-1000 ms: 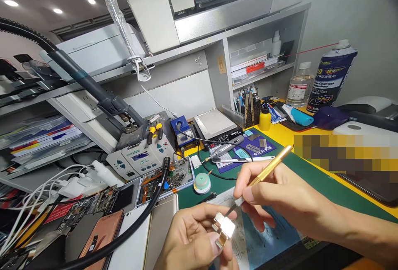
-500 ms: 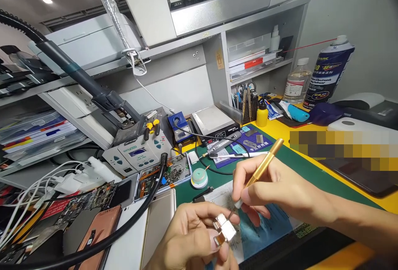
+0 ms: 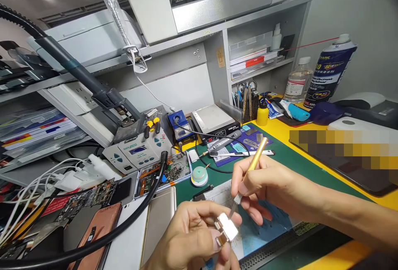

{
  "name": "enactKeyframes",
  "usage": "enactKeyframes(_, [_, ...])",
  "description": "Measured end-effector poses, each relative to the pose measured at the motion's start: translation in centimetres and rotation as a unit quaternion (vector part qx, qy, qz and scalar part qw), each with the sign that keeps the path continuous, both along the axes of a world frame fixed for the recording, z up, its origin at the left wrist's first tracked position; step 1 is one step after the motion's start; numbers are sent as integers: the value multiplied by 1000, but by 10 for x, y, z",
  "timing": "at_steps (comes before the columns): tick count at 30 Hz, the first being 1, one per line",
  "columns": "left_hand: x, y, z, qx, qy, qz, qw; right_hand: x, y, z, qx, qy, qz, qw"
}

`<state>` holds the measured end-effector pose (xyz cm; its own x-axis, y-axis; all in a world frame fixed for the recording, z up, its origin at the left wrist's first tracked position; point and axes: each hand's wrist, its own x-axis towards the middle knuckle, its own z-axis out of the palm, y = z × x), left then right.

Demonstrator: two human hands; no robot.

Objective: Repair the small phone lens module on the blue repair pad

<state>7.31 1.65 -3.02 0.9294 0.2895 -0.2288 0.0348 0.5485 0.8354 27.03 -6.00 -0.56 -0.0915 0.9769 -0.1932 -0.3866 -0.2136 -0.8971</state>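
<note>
At the lower middle, my left hand [image 3: 192, 237] is closed, pinching a small camera module [image 3: 227, 227] between thumb and fingers. The module has a bright silvery face, and a copper-coloured flex cable sticks out beside the thumb. Held like a pen in my right hand [image 3: 264, 183] is a craft knife [image 3: 253, 158] with a gold handle. Its thin blade points down and left, with the tip at the module's upper edge; whether it touches I cannot tell. Under both hands lie a printed sheet [image 3: 264, 216] and a green mat [image 3: 311, 170].
Left of my hands are phones [image 3: 158, 224], a tray of circuit boards [image 3: 186, 170] and a thick black hose [image 3: 133, 216]. Behind stand a rework station [image 3: 139, 149], a round solder-paste tub [image 3: 199, 176] and a hot plate [image 3: 214, 120]. A spray can [image 3: 331, 71] and dark phone [image 3: 345, 166] are right.
The knife and my right hand have shifted slightly left, and the handle is steeper, with more blade showing. The module in my left hand has turned and moved a little right.
</note>
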Motion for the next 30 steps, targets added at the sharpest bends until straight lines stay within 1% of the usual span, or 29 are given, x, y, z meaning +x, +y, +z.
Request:
enactKeyframes(3, [1,-1,2,5,-4,3,1000,-1,0,0,-11,12,-1,1000])
enactKeyframes(6, [2,-2,4,29,4,15,999,0,1,0,-9,25,-5,1000])
enactKeyframes(9, [1,-3,6,95,44,58,993,4,3,-1,17,42,-44,998])
enactKeyframes(12, [2,-4,9,182,78,126,972,11,7,-1,43,52,-105,992])
enactKeyframes(16, [6,-10,9,292,127,205,926,21,13,1,68,64,-161,983])
enactKeyframes(18, [7,-13,9,348,141,224,899,25,15,2,79,61,-182,978])
enactKeyframes(21, [3,-14,8,417,145,220,870,27,16,2,88,59,-194,975])
enactKeyframes(24, [-5,-7,10,472,139,231,839,29,17,1,91,58,-196,975])
enactKeyframes(26, [-8,-3,10,507,142,258,810,29,18,1,91,57,-196,975])
enactKeyframes(27, [-8,-2,10,530,146,258,795,30,18,1,90,57,-195,975])
enactKeyframes(28, [-6,-3,9,557,150,255,776,30,18,1,90,57,-194,975])
enactKeyframes(29, [-4,-5,8,589,153,239,757,30,18,1,91,58,-193,975])
enactKeyframes(30, [0,-7,7,619,156,209,741,30,18,1,91,58,-192,976])
